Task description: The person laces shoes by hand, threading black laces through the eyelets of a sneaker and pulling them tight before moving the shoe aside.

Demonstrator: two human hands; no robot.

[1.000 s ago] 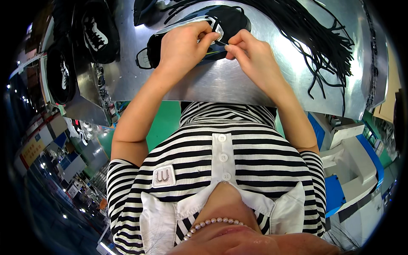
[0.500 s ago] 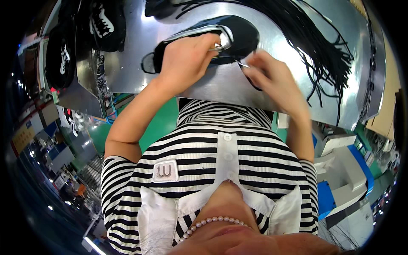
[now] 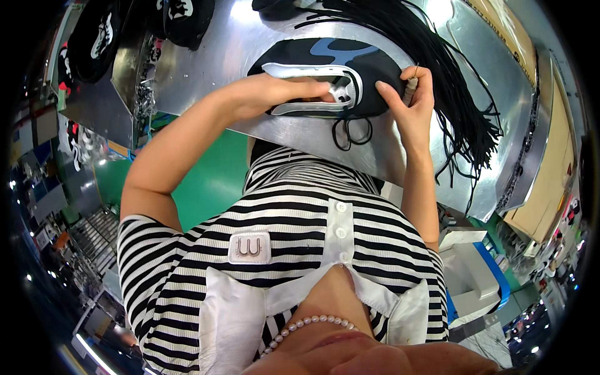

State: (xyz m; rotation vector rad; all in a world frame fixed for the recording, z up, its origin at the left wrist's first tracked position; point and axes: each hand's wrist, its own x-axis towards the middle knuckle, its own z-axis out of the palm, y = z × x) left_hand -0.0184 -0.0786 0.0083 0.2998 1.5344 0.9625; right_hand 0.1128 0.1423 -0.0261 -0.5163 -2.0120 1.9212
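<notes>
Hands point(image 3: 350, 100) grip black shoe upper point(image 3: 325, 78) on metal table point(image 3: 212, 56); black laces point(image 3: 437, 69) beside.

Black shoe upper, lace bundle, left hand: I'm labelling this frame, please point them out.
black shoe upper point(image 3: 375, 65), head view, dark panel near its far edge.
lace bundle point(image 3: 462, 106), head view, middle of the strands.
left hand point(image 3: 275, 95), head view, back of hand.
</notes>
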